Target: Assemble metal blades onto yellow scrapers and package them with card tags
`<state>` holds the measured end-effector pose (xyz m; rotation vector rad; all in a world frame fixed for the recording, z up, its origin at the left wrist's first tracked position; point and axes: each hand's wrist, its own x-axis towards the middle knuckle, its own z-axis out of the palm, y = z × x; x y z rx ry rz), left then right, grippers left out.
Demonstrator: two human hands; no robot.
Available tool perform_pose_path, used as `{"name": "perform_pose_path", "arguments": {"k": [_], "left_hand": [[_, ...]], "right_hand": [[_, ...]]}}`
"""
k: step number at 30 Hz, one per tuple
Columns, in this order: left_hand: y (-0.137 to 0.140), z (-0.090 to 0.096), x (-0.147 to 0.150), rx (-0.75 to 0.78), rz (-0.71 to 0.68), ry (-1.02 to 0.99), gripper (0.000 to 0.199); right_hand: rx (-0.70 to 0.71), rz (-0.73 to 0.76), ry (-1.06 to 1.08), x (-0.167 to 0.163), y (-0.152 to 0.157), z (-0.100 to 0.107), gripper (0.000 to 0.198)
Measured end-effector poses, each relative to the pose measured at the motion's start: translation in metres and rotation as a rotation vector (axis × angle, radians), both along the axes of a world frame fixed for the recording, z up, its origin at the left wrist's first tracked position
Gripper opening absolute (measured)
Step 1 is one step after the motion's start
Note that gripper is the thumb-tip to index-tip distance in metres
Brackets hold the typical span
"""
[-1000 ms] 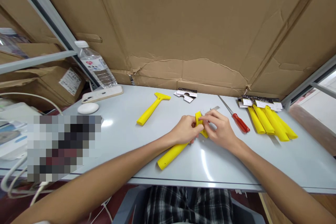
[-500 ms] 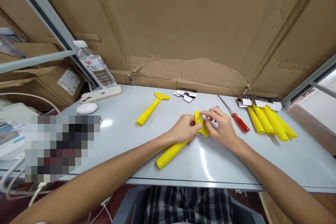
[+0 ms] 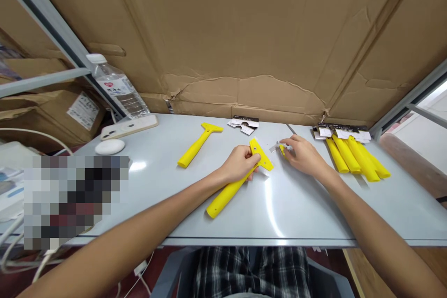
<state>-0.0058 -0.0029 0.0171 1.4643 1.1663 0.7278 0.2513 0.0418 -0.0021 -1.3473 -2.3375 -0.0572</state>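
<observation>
My left hand point(image 3: 239, 164) is closed around a yellow scraper point(image 3: 228, 196), its thumb pressing near the T-shaped head. Two small round metal fasteners show on that head, and a thin clear or shiny edge sticks out below it. To the right, my right hand point(image 3: 304, 154) bends its fingers over a small yellow piece point(image 3: 282, 150), partly covered by the fingertips. Beside the index fingertip is a small metal piece point(image 3: 275, 147) on the table. A second yellow scraper point(image 3: 195, 148) lies to the left. Behind my right hand only the screwdriver's shaft point(image 3: 290, 129) shows.
Black-and-white cards point(image 3: 244, 124) lie at the back. Several yellow handles with cards point(image 3: 361, 158) lie at the right. On the left are a water bottle point(image 3: 120, 88), a phone point(image 3: 129, 126) and a white oval object point(image 3: 109, 146). A cardboard sheet point(image 3: 244, 32) stands behind.
My right hand has left the scraper head and moved right, over the small yellow piece, covering the screwdriver's red handle. My left hand still holds the scraper, whose head is now more exposed.
</observation>
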Motion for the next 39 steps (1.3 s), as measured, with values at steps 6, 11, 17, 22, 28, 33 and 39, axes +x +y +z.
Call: {"name": "perform_pose_path", "arguments": {"k": [6,11,17,22,28,33,39], "left_hand": [[0.002,0.001,-0.001,0.017,0.034,-0.007,0.022],[0.002,0.001,-0.001,0.011,0.052,0.001,0.022],[0.003,-0.002,-0.003,0.035,0.041,-0.013,0.024],[0.002,0.000,-0.001,0.011,0.046,0.007,0.025],[0.000,0.005,0.000,-0.002,0.041,0.023,0.026],[0.000,0.000,0.000,0.027,0.021,0.018,0.026],[-0.001,0.001,0.000,0.025,0.009,0.006,0.027]], "right_hand": [[-0.055,-0.046,-0.096,0.004,0.003,-0.005,0.033],[-0.248,0.028,0.044,0.002,0.003,-0.001,0.044],[-0.173,-0.015,0.068,0.011,0.004,0.013,0.038],[-0.217,-0.064,-0.050,0.017,0.005,0.017,0.045],[-0.322,-0.141,-0.190,0.008,0.004,0.012,0.041],[-0.305,-0.107,-0.168,0.000,0.003,0.010,0.039],[-0.329,-0.190,-0.148,0.000,0.006,0.011,0.035]]}}
